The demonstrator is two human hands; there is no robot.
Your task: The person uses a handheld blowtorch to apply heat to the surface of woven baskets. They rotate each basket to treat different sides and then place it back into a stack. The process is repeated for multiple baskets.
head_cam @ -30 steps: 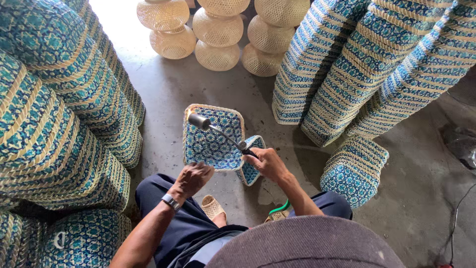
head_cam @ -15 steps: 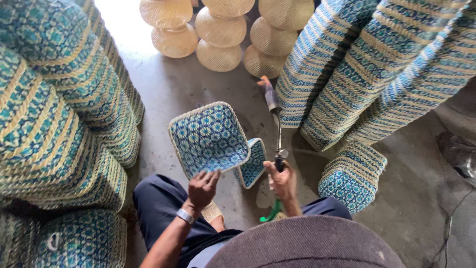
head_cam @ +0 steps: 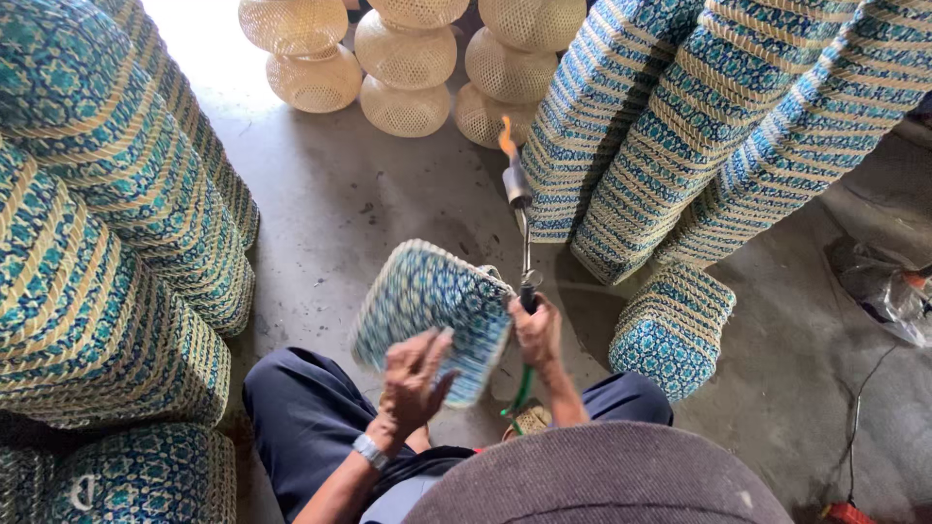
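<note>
My left hand (head_cam: 416, 378) holds a blue-and-cream woven basket (head_cam: 427, 306) above my lap, fingers spread against its side; the hand and basket are motion-blurred. My right hand (head_cam: 537, 330) is shut on the handle of a gas torch (head_cam: 519, 209). The torch points up and away from me, with a small orange flame (head_cam: 505, 138) at its tip. A green hose (head_cam: 521, 393) runs down from the torch under my right hand. The torch is beside the basket's right edge, not touching it.
Tall stacks of similar blue woven baskets (head_cam: 107, 243) stand on my left and at the right (head_cam: 699, 126). One basket (head_cam: 672, 325) sits on the floor by my right knee. Pale natural woven lantern shapes (head_cam: 403, 63) stand at the back. Plastic wrap (head_cam: 883, 291) lies at far right.
The basket has turned in my left hand and now shows its side rather than its flat bottom. The torch has swung upright, away from the basket, and a flame shows at its tip.
</note>
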